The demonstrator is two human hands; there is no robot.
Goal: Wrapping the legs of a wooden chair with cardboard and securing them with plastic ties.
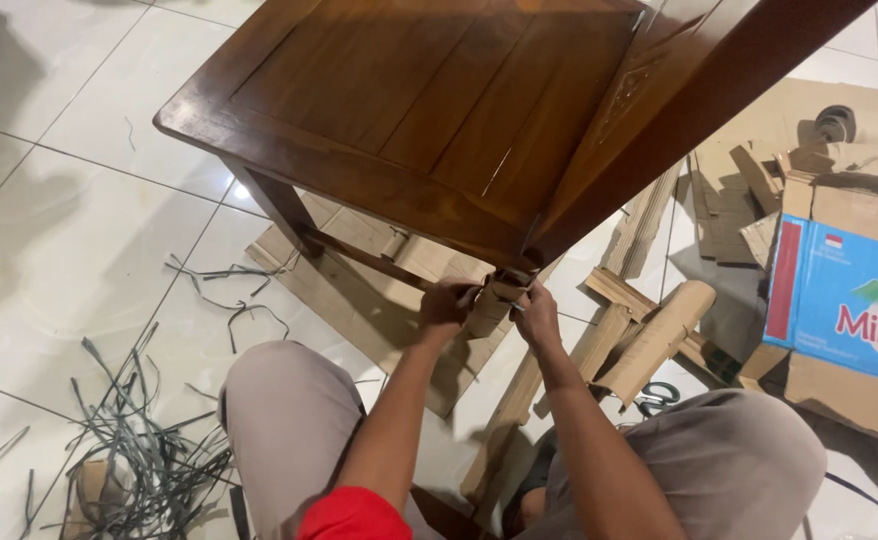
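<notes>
Seen from above: a dark brown wooden chair (429,110) standing on the white tiled floor (49,230), its near corner just over the two hands. Left hand (446,303) closed around a strip of brown cardboard wrapping (494,295) at the top of the chair leg, directly under the seat corner; right hand (536,318) pinching the same wrapping from the other side, fingers pressed together on it, perhaps with a small thin tool between them, too small to tell for sure. Both hands touching the cardboard, almost touching each other. Judging from the bare, shiny seat and the bare far leg, most of the packing already off; only this last bit at the near corner seemingly left to remove, though the hidden legs cannot be checked. Under the chair, a flat cardboard sheet (359,290). To the right, more torn cardboard pieces (649,340), a pair of scissors (656,397) lying on the floor near the right knee, and a blue and white printed carton (844,295) beside an open brown box. To the left, a loose heap of cut grey plastic straps (149,450), well apart from the hands. Knees in beige trousers at both sides, a red sleeve edge at the bottom.
</notes>
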